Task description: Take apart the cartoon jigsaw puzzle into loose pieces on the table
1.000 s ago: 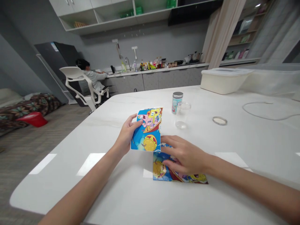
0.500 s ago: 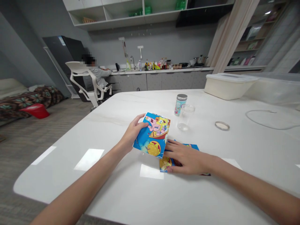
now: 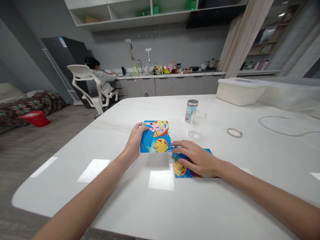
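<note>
Card in left hand, puzzle under right hand.
The left pinches its edge above the bench, where the right, loosely spread, partly covers the puzzle; cup and jar stand beyond.

Cartoon cards: I count 2
Hands: 2, L + R
Metal-lidded canister: 1
Clr. cup: 1
Ring: 1
Bins: 2 on my cam
Cable: 1
Red bucket: 1
Chair: 1
Btls.: too small for me to count
</note>
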### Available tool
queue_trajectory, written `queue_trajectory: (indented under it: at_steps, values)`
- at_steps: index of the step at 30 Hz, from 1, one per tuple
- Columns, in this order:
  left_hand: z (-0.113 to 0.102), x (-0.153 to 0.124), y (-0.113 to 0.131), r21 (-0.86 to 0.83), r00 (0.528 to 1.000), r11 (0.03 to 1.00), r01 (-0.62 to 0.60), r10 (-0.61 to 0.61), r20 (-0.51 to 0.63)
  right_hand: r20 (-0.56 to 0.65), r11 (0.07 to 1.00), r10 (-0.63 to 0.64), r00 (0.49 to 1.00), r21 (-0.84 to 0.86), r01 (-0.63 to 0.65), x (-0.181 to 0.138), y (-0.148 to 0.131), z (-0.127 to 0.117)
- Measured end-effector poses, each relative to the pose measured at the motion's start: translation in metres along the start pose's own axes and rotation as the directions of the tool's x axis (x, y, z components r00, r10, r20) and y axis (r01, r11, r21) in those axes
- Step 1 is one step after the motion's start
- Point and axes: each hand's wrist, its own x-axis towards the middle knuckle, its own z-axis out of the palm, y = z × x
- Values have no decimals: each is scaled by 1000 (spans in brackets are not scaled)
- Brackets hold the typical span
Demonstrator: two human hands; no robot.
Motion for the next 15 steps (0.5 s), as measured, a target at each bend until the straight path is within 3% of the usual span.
queue_trajectory:
  at_steps: [3, 5, 8, 10, 12, 14, 15]
  values:
    - [3, -6, 0, 9, 996, 1000, 28, -29, 86, -257, 997, 65, 964, -33, -76, 1, 0, 5]
    - [6, -9, -3, 72, 989, 996, 51, -60, 136, -372, 994, 31, 928, -83, -66, 1, 1, 7]
    - [6, -11, -8, 265, 971, 963, 54, -112, 211, -373, 980, -65, 926, -197, -10, 1, 0, 8]
    - [2, -10, -8, 435, 964, 900, -45, -74, 254, -331, 970, -100, 938, -244, 18, 0, -2, 8]
    - [-4, -11, -1, 595, 944, 753, -280, 103, 314, -304, 965, -121, 945, -260, 40, 0, -3, 8]
    - [-9, -16, 13, 682, 831, 475, -556, 301, 468, -272, 962, -138, 952, -264, 64, 0, -3, 9]
    - [-11, -19, 22, 675, 757, 343, -653, 271, 595, -247, 961, -148, 958, -266, 80, 0, -4, 10]
